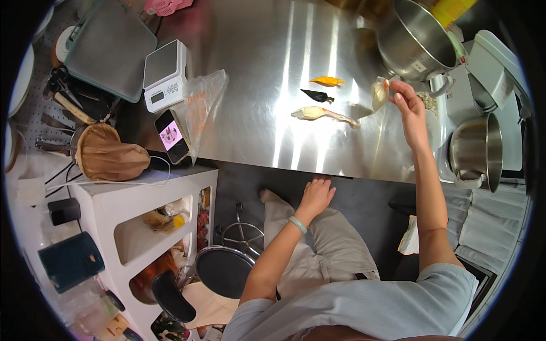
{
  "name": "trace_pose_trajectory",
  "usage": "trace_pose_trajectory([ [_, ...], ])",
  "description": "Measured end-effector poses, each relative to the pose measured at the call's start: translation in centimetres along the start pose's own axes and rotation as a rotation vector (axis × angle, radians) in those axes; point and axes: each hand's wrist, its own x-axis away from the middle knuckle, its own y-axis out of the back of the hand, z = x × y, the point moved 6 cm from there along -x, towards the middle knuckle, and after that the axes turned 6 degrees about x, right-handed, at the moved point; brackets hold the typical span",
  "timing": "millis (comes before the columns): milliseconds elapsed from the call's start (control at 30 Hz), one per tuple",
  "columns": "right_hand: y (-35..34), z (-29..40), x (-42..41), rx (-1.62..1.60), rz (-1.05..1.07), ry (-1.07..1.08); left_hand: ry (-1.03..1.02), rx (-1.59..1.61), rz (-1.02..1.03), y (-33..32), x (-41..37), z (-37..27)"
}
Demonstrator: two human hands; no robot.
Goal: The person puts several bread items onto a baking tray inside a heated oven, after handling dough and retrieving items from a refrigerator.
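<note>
My right hand (409, 106) is above the right part of the steel worktable (239, 128). Its thumb and fingers pinch a small piping bag (379, 94) with pale cream contents and an orange spot near the top. My left hand (318, 196), below a pale green bangle (297, 224), is at the table's front edge; its fingertips are partly hidden there, so its grip is unclear. Between the hands and the table's far side lie an orange-filled piping bag (327, 81), a black-filled one (319, 96) and a cream-filled one (313, 113) with a twisted tail.
A digital scale (164, 76), a smartphone (172, 136) showing a picture, and a clear printed plastic bag (207, 102) lie at the left. Steel mixing bowls (413, 42) and a stand mixer (490, 64) are on the right. A black-topped stool (226, 270) stands beside a white cabinet (149, 196).
</note>
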Motion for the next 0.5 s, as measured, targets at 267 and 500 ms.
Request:
trace_pose_trajectory([
  [267, -5.8, -5.0, -3.3, 0.34, -0.059, -0.083, -0.191, 0.132, 0.053, 6.1, 4.6, 0.9],
  [500, -22.6, 0.9, 4.8, 0.685, 0.144, 0.199, -0.09, 0.153, -0.329, 22.8, 11.1, 8.2],
])
